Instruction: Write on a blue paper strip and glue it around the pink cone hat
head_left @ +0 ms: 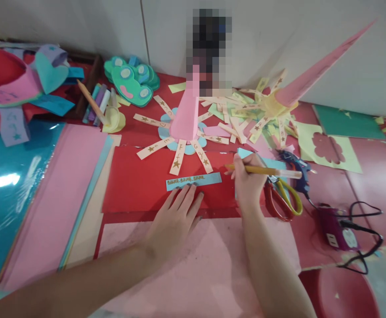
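My left hand [181,210] lies flat, fingers stretched out, with its fingertips at the lower edge of a light blue paper strip [193,180]. Small gold-brown writing runs along the strip's upper part. The strip rests on a red sheet [136,185]. To the right, my right hand [250,179] is closed around a pen [262,170] with a gold-brown barrel and a clear end, its tip pointing left, apart from the strip. Beyond the strip stands a pink paper cone [184,115] on a light blue flower-shaped base, with lettered, starred paper strips spreading outward.
Scissors [280,198] and a glue gun [294,168] lie right of my right hand, near a purple power socket box [337,229] with black cable. A second pink cone [325,66] stands among paper scraps. Green frog cutouts [129,81], markers [98,106] and coloured sheets [50,198] are left.
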`<act>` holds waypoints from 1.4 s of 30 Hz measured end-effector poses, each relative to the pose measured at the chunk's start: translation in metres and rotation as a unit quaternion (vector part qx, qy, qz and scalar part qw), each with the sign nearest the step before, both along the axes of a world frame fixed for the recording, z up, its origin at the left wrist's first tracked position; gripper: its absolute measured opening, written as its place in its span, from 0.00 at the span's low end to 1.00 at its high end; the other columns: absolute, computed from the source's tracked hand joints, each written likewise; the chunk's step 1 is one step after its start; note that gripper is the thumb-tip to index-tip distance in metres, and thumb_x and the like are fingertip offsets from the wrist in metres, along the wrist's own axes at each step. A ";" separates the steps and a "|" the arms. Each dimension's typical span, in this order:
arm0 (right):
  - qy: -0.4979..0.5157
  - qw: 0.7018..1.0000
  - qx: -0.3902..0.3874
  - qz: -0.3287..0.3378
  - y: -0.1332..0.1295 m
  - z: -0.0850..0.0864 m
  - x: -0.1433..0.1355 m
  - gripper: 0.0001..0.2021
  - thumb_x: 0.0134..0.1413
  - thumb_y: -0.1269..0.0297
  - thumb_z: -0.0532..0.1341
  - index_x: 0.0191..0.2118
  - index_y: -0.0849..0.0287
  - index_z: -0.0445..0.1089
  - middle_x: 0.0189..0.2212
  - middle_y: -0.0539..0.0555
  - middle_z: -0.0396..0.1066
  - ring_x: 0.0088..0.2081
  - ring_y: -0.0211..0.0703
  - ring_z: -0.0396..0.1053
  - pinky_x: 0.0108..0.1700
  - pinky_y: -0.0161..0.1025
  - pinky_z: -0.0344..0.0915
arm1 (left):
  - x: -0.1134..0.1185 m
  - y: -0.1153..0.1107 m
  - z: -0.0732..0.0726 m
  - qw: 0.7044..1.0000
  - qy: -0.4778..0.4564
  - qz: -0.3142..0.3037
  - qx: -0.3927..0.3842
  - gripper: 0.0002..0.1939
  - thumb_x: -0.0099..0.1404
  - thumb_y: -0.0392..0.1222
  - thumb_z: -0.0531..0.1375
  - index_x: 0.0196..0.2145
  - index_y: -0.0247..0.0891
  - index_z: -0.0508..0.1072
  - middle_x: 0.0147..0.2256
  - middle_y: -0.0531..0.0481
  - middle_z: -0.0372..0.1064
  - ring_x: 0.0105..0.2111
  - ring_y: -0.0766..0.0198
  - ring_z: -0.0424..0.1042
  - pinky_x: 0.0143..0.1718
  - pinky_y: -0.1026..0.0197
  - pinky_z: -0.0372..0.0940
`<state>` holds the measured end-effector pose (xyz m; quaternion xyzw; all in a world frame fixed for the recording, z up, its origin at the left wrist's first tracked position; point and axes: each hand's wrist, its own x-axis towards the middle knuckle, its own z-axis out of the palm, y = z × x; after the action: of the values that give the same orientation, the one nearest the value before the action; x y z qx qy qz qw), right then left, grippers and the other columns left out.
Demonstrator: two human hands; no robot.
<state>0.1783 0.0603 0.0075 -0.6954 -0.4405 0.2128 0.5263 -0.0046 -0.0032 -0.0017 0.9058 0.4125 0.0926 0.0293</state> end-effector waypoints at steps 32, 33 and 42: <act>-0.010 0.942 -0.171 0.290 -0.002 0.003 0.030 0.14 0.44 0.57 0.65 0.28 0.56 0.59 0.26 0.47 0.67 0.26 0.35 0.65 0.31 0.36 0.64 | -0.001 -0.001 -0.001 1.000 0.015 0.008 0.016 0.22 0.69 0.44 0.44 0.56 0.33 0.63 0.57 0.39 0.60 0.55 0.53 0.61 0.55 0.51 0.57; -0.012 0.942 -0.173 0.287 -0.002 0.003 0.029 0.14 0.44 0.58 0.65 0.28 0.56 0.59 0.26 0.47 0.67 0.27 0.35 0.65 0.31 0.36 0.64 | -0.001 -0.001 -0.002 1.000 0.017 0.009 0.015 0.22 0.69 0.44 0.44 0.56 0.34 0.63 0.57 0.39 0.60 0.55 0.53 0.61 0.55 0.51 0.57; -0.009 0.956 -0.162 0.246 -0.002 0.000 0.017 0.12 0.43 0.61 0.65 0.26 0.57 0.60 0.25 0.48 0.67 0.28 0.36 0.66 0.31 0.36 0.63 | 0.000 -0.001 0.000 1.000 -0.003 0.003 0.016 0.22 0.69 0.44 0.45 0.55 0.32 0.64 0.56 0.38 0.60 0.55 0.53 0.62 0.56 0.51 0.55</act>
<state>0.1954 0.0586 0.0070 -0.6435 -0.5622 0.3976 0.3342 -0.0046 -0.0044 -0.0022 0.9046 0.4135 0.1021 0.0163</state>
